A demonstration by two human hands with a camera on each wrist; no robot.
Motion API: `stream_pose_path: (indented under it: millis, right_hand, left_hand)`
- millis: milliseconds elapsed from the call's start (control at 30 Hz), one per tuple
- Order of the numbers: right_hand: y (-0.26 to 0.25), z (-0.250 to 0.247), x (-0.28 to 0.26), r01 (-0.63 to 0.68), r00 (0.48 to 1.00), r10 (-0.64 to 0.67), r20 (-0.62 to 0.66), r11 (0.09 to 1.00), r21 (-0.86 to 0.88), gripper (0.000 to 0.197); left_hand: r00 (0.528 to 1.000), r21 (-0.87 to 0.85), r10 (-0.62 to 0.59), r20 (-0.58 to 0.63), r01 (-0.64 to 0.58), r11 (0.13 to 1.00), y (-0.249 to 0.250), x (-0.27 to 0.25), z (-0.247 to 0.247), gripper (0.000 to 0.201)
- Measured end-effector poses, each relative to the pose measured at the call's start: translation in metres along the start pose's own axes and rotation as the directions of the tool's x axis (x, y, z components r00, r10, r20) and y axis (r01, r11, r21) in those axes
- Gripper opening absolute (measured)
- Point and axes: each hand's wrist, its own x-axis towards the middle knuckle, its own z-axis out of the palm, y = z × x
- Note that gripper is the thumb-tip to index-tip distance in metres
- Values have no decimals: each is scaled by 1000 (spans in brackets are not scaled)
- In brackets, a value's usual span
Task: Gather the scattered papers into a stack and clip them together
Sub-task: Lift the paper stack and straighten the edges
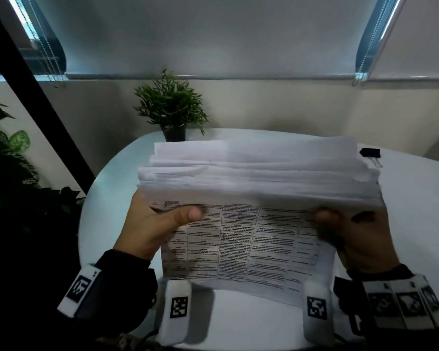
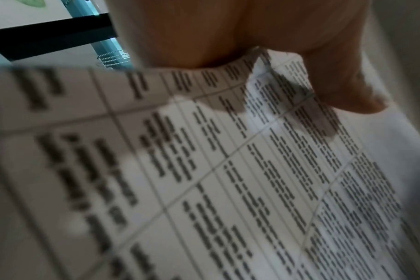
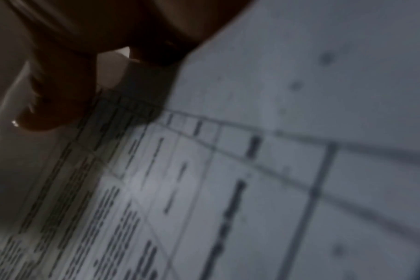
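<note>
Far left, leafy plants stood in shadow beside a black diagonal post.

Left hand gripped the left edge of the stack, thumb lying across the printed top sheet, fingers hidden behind the paper. Left wrist view confirmed the thumb pressed on a gridded, text-filled page; the sheet's edge curled up against the palm.

The stack was held tilted up over the white round bench, printed face toward the person. Whether its lower edge touched the bench could not be told. Sheets were gathered but not squared: upper edges fanned out in uneven layers, blurred.

A small potted plant stood at the far rim of the bench, behind the stack's left corner.

Right hand gripped the stack's right edge, thumb on the front, fingers out of sight behind. Right wrist view was dim; the thumb showed against the ruled page.

A black binder clip lay on the bench just past the stack's upper right corner, apart from both hands, not on the paper.

Closed blinds covered the window behind.
</note>
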Motion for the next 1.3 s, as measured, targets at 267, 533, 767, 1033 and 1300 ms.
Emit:
stream_pose_path:
  millis: [267,533,767,1033,1300]
  right_hand:
    - [7,-3,-10,14,999,-16,-44,999,-43,38]
    - [6,4,-11,84,989,-95,-117,992,-96,57]
    - [-24,21,-5,198,972,-213,-94,968,-152,36]
    - [-9,-3,-6,25,998,-23,63,999,-37,98]
    - [-15,3,-3,123,991,-122,63,992,-16,79]
  left_hand:
    - [992,89,50,-119,-40,995,-9,-3,4,61]
    - [942,170,113,-316,-61,984,-6,-12,22,32]
    - [937,231,233,-261,-174,957,16,-1,21,26]
    - [993,117,34,-115,-21,993,-3,0,-3,56]
    - [979,141,77,-190,-50,989,-2,-1,-4,71]
